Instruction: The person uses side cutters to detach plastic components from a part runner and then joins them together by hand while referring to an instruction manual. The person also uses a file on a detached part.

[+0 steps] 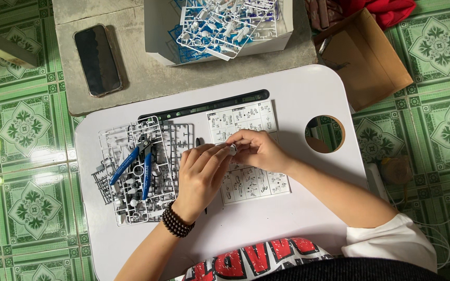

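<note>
Both hands close together, left hand (200, 174) and right hand (259, 151), fingertips pinched and meeting, forearms angled inward.

A dark phone (98, 60) lies on the grey slab (131, 78). A cardboard box (372, 61) stands on the green tiled floor (22, 130). Blue-handled nippers (134, 164) rest on grey sprues (131, 192).

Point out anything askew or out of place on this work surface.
Little stands out. The blue-handled cutters lie across the grey parts frames rather than on the white tray table. Both hands, left hand and right hand, pinch a small white part over the instruction sheet.
</note>
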